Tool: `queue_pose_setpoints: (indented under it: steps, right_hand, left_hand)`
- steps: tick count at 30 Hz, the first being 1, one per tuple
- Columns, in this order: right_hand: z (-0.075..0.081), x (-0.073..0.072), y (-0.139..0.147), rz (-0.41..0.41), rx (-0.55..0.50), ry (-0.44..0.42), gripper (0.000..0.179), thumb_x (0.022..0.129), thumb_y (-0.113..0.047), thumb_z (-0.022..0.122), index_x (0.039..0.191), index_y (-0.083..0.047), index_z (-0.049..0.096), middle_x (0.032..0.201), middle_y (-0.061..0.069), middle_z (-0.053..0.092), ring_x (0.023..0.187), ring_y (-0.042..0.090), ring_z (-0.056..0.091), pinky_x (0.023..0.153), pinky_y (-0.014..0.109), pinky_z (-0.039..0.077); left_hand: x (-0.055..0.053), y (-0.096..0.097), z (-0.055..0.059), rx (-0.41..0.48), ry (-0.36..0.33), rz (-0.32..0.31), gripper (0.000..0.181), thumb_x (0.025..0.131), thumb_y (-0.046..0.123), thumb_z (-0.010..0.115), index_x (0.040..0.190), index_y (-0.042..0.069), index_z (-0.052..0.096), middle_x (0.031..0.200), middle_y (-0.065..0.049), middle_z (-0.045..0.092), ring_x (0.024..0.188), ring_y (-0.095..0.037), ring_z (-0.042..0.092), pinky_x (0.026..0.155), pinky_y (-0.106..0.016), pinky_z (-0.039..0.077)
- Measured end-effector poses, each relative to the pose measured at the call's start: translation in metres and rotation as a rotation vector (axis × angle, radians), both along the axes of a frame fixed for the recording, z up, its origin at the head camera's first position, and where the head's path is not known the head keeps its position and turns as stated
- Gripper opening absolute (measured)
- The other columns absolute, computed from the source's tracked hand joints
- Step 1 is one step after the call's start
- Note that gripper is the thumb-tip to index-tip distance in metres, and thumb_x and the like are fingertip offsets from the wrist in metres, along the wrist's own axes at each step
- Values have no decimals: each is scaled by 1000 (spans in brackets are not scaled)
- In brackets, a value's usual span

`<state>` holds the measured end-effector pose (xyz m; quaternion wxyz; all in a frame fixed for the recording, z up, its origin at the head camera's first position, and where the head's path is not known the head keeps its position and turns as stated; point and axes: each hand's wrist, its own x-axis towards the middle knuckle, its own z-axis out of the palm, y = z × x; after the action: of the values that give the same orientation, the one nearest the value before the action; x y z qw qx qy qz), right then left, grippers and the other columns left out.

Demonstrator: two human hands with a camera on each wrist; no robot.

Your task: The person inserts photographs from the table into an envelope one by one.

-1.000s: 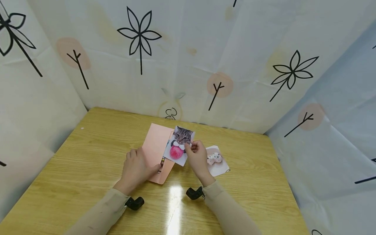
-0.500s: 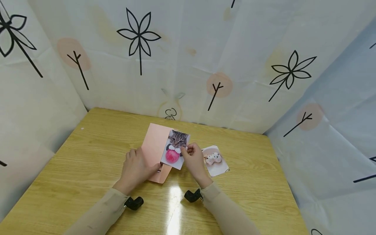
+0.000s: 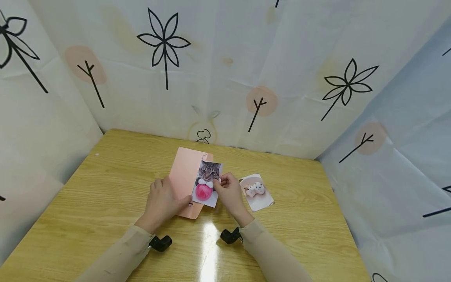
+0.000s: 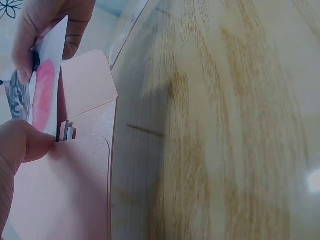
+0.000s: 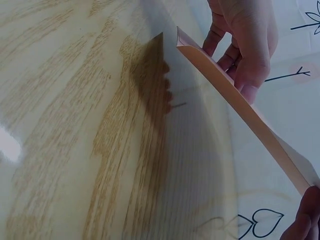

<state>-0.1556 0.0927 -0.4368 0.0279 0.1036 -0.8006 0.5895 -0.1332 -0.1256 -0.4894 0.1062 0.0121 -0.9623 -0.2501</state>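
My left hand (image 3: 163, 203) grips a pink envelope (image 3: 184, 166) by its left side, thumb at the opening and fingers behind, as the right wrist view shows. The envelope is tilted up from the table. My right hand (image 3: 231, 194) pinches the right edge of a photo card (image 3: 208, 191) picturing a tabby cat and a pink ball. The card's left edge lies at the envelope's mouth, beside my left thumb. In the left wrist view the flap (image 4: 90, 80) is folded back, and a thin card edge (image 4: 69, 132) shows inside the envelope.
Another photo card (image 3: 258, 199), with white spotted figures, lies on the wooden table (image 3: 299, 219) to the right of my right hand. A patterned cloth (image 3: 218, 70) hangs behind the table and along both sides. Black wrist cameras (image 3: 160, 243) sit at both cuffs.
My right hand has brought the cat photo card left and slightly toward me, to the envelope's mouth. It now covers the strip that showed there. My left hand keeps its grip on the envelope.
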Motion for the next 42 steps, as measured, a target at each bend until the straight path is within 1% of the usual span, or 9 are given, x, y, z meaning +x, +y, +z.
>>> queue_pose_setpoints:
  steps: [5,10,16,18,20,27,29,36,42]
  right_hand:
    - [3,0,-2,31,9,-6,17,91,-4,64,88,7,52,77,11,51,61,11,42,55,21,39]
    - [3,-2,-1,52,-1,-57,17,92,-10,65,93,5,55,84,11,55,65,12,48,58,23,43]
    - [-12,-12,-1,120,-78,-62,25,96,-17,62,109,4,62,96,17,66,78,29,66,70,40,55]
    - [-17,-15,-2,137,-73,-70,26,96,-19,61,110,4,63,96,17,67,78,32,67,71,44,55]
    - [-17,-16,-3,145,-56,-90,24,96,-17,61,108,4,63,94,16,68,76,34,67,71,47,55]
    - [-20,-21,-2,83,123,-182,16,95,-13,60,103,1,63,86,12,70,71,35,68,64,43,56]
    - [-22,-22,-3,63,142,-195,15,95,-12,61,102,1,63,85,13,70,69,34,68,62,42,56]
    - [-31,-25,-12,22,42,-252,16,91,-5,63,103,4,58,79,14,62,70,39,68,62,42,56]
    - [-33,-24,-19,22,30,-243,18,88,2,60,105,6,55,77,11,61,70,40,68,63,41,56]
  left_hand:
    - [1,2,2,9,-9,-5,90,69,56,76,112,-17,45,100,-30,46,92,-42,43,73,-49,39]
    - [1,2,3,9,-18,-4,90,69,55,76,112,-16,44,101,-30,46,93,-42,43,74,-50,40]
    - [0,-1,-1,-12,-17,11,91,68,56,76,112,-17,44,101,-31,46,92,-42,43,72,-50,41]
    - [-1,-2,-1,-16,-18,15,91,68,56,76,112,-17,44,100,-31,46,91,-42,43,71,-50,41]
    - [-1,-2,-2,-20,-21,17,92,68,56,76,112,-17,44,100,-31,46,91,-41,43,71,-49,41]
    - [1,1,0,-4,-38,9,91,67,57,76,111,-16,45,100,-29,45,92,-41,42,73,-49,40]
    - [1,2,2,3,-42,5,89,67,56,76,111,-15,45,100,-28,45,91,-40,42,73,-49,40]
    - [3,6,5,10,-56,2,89,68,57,76,112,-14,46,99,-26,45,90,-38,42,70,-47,42]
    - [3,7,5,16,-59,-1,90,67,57,76,113,-14,45,100,-25,45,91,-38,42,71,-48,41]
